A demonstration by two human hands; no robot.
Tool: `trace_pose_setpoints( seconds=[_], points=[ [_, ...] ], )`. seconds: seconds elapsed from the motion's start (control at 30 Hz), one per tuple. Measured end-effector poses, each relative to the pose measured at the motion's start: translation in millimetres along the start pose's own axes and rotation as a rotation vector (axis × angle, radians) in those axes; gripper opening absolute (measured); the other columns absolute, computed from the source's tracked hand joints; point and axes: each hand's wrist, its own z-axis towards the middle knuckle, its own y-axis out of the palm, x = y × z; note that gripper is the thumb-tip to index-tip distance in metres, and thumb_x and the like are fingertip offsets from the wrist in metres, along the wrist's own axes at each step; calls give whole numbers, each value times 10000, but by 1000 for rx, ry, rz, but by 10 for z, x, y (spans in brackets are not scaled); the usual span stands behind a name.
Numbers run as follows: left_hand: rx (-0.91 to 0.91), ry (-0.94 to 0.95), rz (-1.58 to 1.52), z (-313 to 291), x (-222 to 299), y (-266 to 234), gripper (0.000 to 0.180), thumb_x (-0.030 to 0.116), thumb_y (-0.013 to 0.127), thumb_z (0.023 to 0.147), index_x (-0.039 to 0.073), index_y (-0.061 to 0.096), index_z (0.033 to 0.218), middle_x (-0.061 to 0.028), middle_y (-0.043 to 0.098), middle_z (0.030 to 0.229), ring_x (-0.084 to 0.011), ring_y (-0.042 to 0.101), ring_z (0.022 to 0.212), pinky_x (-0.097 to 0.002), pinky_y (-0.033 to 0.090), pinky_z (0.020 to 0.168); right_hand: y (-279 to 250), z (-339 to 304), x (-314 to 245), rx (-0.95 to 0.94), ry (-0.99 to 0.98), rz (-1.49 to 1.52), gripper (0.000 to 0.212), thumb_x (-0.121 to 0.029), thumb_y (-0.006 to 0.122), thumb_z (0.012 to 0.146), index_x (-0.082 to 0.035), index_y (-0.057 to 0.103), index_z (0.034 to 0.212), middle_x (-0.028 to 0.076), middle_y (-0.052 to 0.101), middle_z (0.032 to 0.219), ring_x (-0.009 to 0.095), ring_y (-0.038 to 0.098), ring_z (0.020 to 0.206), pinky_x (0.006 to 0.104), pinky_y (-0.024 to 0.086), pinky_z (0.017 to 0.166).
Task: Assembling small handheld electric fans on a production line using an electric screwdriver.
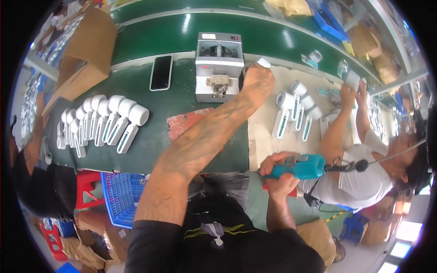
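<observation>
Teal, the power tool [302, 166] was gripped in the right hand [281, 176] at the near edge of the bench [268, 143]; the left hand [260, 80], fingers curled, was beside the grey machine [219, 68], whether around a white piece [263, 62] I couldn't tell

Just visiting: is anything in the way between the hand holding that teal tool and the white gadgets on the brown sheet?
Nothing visible: only brown sheet lies between the right hand, gripping the teal tool, and the nearest white gadget. The co-worker's arm is off to the right.
</observation>
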Motion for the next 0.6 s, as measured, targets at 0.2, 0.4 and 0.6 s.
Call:
trace_pose_setpoints(
  seconds=[0.2,0.4,0.6],
  points=[
    [-12,-109,-81,234,-14,433,211,140,595,894,138,789,977,-58,760,1010,-245,713,997,-368,545,750,-214,-68,-7,32,-38,-105,782,-691,711,813,36,568,1062,66,580,674,177,587,584,304,470,516],
    [433,-62,-546,-547,65,-194,249,211,659,851,22,652,1013,-177,662,973,-356,646,923,-443,533,875,-271,58,-39,10,20,-111,687,-561,738,872,48,558,1136,86,618,795,168,614,687,298,488,593],
    [312,-182,-756,-1656,-129,-695,224,157,727,824,-5,670,967,-127,637,993,-356,617,952,-467,522,854,-123,208,-145,-155,201,-125,579,-378,769,890,56,552,1206,108,643,937,197,633,827,333,501,731]
  ],
)
